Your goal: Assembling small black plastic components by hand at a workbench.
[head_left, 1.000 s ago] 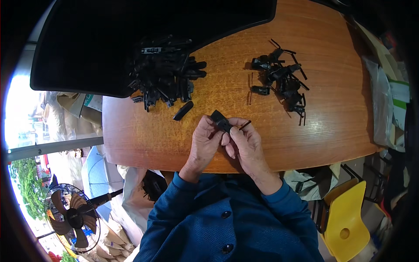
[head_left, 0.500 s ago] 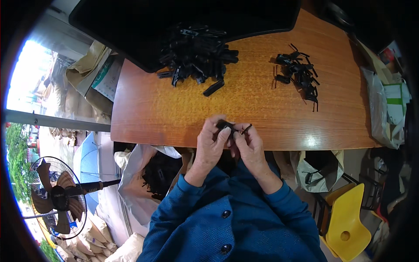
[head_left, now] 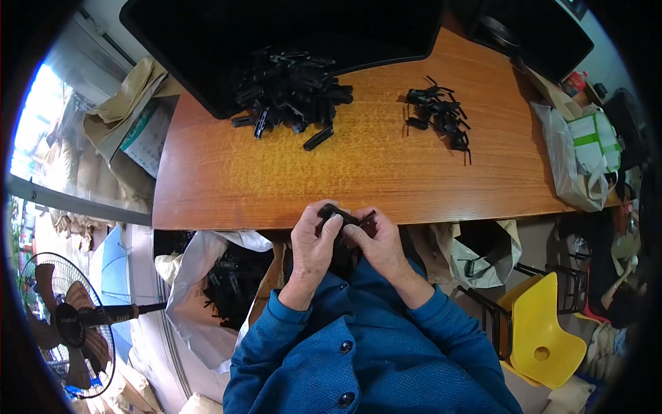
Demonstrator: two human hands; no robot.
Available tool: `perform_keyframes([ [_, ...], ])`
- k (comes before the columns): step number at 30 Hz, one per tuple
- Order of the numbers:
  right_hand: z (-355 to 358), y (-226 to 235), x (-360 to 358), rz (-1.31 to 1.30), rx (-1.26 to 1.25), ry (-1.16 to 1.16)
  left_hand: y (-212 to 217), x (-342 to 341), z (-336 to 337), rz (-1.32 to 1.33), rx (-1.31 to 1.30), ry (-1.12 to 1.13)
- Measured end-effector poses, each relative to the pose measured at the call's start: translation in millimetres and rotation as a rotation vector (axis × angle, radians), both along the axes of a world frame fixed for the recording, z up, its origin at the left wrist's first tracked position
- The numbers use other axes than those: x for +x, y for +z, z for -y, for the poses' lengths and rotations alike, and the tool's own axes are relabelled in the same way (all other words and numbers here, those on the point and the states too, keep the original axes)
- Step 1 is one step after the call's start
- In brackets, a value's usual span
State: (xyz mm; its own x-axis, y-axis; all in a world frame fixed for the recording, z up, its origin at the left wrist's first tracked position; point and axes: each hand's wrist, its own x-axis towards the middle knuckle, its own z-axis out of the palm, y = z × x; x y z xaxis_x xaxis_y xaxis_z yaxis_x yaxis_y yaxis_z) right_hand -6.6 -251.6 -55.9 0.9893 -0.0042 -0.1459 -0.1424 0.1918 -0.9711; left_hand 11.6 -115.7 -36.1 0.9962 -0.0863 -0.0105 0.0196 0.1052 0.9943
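Observation:
Just off the table's near edge, my left hand and my right hand are close together, fingers closed. A small black plastic part is pinched in the left hand, its thumb lying on top. My right hand grips a thin, dark, bent piece that sticks out beside its fingers. Whether the two pieces are joined is hidden by the thumbs. Farther away lies a large heap of black plastic parts, with one lone oblong part at its near side. A smaller pile of black pieces with thin prongs lies to the right.
A dark tray-like panel covers the wooden table's far side. Below the near edge, a white sack holds black parts at left; another bag hangs open at right. A fan stands left, a yellow chair right.
My view has swung slightly right, so the table and piles appear farther left. Both hands stay close together on the black pieces, a little lower beside the table edge.

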Motion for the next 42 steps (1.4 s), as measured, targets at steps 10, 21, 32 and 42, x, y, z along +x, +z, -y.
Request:
perform_keyframes([
  [10,96.7,30.3,88.9,0.534,-1.153,0.058,-5.8,90.6,-12.5,-0.090,0.070,-0.129],
  [21,134.5,21.6,179.2,0.608,-1.714,0.215,-9.5,177.7,-9.6,0.468,1.272,-0.121],
  [32,46.2,21.6,94.3,0.267,0.091,-0.281,1.1,110.1,9.6,-0.211,-0.276,-0.245],
  [42,16.1,23.4,49.9,0.485,-0.163,-0.422,22.8,54.2,35.1,-0.176,-0.176,-0.153],
])
